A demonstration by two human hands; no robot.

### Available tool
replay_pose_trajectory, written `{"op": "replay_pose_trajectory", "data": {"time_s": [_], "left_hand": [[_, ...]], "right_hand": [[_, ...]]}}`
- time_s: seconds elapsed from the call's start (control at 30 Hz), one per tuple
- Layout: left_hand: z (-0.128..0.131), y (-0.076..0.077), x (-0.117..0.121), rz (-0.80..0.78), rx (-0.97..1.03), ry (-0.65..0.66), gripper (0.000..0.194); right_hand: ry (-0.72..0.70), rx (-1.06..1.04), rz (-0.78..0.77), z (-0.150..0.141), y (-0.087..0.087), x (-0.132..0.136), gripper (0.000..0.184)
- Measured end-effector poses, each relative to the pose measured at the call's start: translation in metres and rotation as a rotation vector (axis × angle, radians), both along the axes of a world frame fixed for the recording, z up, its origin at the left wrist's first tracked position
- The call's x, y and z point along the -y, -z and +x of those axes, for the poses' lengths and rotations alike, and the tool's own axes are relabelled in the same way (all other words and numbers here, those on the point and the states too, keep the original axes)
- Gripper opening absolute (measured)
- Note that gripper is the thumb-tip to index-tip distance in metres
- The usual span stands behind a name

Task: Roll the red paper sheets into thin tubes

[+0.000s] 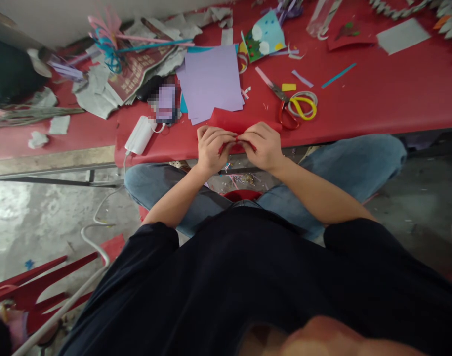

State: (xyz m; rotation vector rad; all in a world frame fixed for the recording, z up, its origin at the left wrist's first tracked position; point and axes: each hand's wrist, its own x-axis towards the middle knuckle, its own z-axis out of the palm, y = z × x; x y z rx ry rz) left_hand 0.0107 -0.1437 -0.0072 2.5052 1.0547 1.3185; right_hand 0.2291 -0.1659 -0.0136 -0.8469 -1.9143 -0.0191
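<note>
A sheet of red paper lies at the front edge of the red table, its near side between my fingers. My left hand pinches that side with bent fingers. Close beside it, my right hand pinches the same paper, and the fingertips of both hands almost meet. What the thumbs do underneath is partly hidden. Just beyond lies a stack of lilac paper sheets. To the right rest scissors with a red and yellow handle, against a roll of tape.
On the left are a white power bank with a cable, a phone and crumpled newspaper. Pipe-cleaner-like flowers lie at the back left. A painted card and a clear bottle stand further back.
</note>
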Motion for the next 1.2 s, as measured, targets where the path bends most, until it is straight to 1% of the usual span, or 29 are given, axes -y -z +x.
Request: {"op": "replay_pose_trajectory", "data": {"time_s": [0.13,0.2,0.37,0.53,0.63,0.77,0.87,1.0,1.2], "left_hand": [[0.0,0.0004,0.0005,0.04,0.035,0.033,0.019],[-0.0003,-0.0002,0.0008,0.054,0.043,0.028,0.018],[-0.002,0.0015,-0.0017,0.013,-0.014,-0.038,0.021],[-0.0025,0.0036,-0.0043,-0.001,-0.021,-0.012,0.024],[-0.0023,0.0024,-0.0031,-0.019,-0.021,0.001,0.026],[-0.0029,0.0018,-0.0019,-0.074,-0.068,0.003,0.027],[-0.0042,0.0043,-0.0025,-0.077,-0.138,-0.009,0.025],[-0.0051,0.0065,-0.0018,-0.036,-0.188,-0.004,0.02],[-0.0016,0.0005,0.0034,-0.038,-0.108,-0.029,0.015]], "right_hand": [[0.002,0.004,0.002,-0.0005,0.0015,-0.0003,0.013],[0.007,0.011,-0.019,-0.0002,0.0022,-0.0004,0.014],[0.012,0.025,-0.025,0.0008,0.003,-0.001,0.013],[0.009,0.029,-0.018,0.0001,0.0023,-0.0006,0.016],[-0.021,0.005,-0.078,-0.0012,0.0019,0.0002,0.018],[-0.088,-0.048,-0.229,-0.0028,0.0013,0.0005,0.022],[-0.077,-0.017,-0.277,-0.0032,0.0007,0.0001,0.022],[-0.051,0.039,-0.267,-0.0032,0.0006,-0.0004,0.02],[-0.007,0.111,-0.191,-0.0018,0.0029,-0.001,0.022]]}}
